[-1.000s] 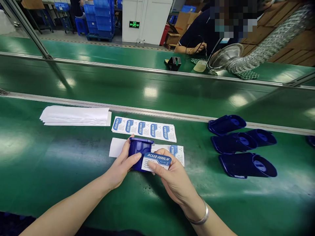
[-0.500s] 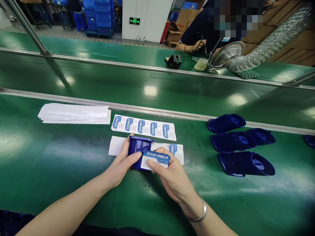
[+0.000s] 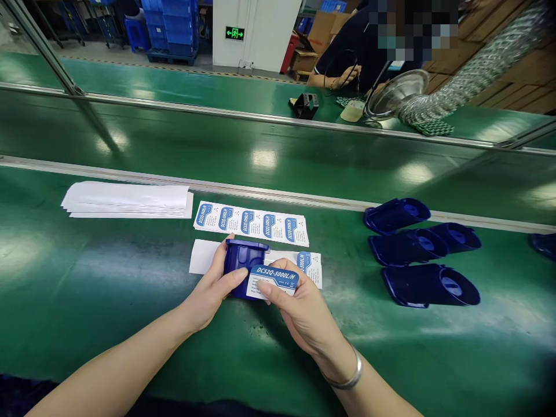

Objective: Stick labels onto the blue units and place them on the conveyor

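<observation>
Head view: right fingers (image 3: 280,298) pinch a blue-and-white label (image 3: 274,277) partly hiding the glossy dark-blue housing (image 3: 243,258) that left fingers (image 3: 233,281) grip.

a green workbench (image 3: 108,272), stacked blue crates (image 3: 178,26) and metal ducting (image 3: 478,66) show a factory workshop.

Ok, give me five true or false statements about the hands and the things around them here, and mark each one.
1. The left hand holds a dark blue part. True.
2. The right hand holds scissors. False: it holds a printed label.
3. A metal bangle is on the right wrist. True.
4. The white papers lie right of the far label strip. False: they lie left of it.
5. Other dark blue parts lie off to the right. True.
</observation>
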Demonstrator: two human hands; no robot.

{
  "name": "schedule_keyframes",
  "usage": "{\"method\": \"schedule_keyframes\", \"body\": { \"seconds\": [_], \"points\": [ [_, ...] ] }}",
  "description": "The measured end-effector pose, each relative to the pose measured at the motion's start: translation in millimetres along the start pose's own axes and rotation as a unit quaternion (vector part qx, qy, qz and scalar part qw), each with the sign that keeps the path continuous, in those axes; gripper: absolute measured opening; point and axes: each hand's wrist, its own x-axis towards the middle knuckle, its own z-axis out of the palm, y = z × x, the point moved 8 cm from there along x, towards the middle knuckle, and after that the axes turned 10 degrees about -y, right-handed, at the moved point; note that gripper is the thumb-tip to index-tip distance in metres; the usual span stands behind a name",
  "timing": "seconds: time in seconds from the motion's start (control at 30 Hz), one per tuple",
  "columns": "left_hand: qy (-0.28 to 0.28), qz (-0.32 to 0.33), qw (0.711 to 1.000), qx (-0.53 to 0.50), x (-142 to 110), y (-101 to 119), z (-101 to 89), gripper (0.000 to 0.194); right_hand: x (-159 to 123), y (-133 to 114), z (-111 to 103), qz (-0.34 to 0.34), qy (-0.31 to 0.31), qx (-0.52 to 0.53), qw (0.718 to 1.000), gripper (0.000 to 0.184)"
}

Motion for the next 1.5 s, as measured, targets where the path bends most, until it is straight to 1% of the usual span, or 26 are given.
{"method": "schedule_keyframes", "body": {
  "seconds": [0.3, 0.6, 0.83, 1.23, 1.5],
  "points": [
    [-0.012, 0.000, 0.999, 0.031, 0.5, 1.7, 3.5, 0.082, -0.1, 1.1, -0.7, 0.001, 0.002, 0.009, 1.000, 0.032],
    [-0.020, -0.002, 0.999, 0.035, 1.3, 1.2, 4.0, 0.083, 0.9, -2.6, 5.1, -0.004, -0.017, 0.036, 0.999, 0.028],
    [-0.030, -0.014, 0.999, 0.041, 0.4, -0.5, 4.7, 0.085, 1.2, -3.3, 5.2, -0.006, -0.018, 0.024, 1.000, 0.029],
    [-0.037, -0.008, 0.998, 0.044, 1.3, -1.5, 4.4, 0.083, 0.6, -3.1, 4.7, -0.007, -0.014, 0.024, 1.000, 0.029],
    [-0.039, -0.005, 0.998, 0.047, 1.8, 0.0, 6.2, 0.085, 0.5, -2.2, 4.2, -0.005, -0.011, 0.021, 1.000, 0.030]
  ]
}}
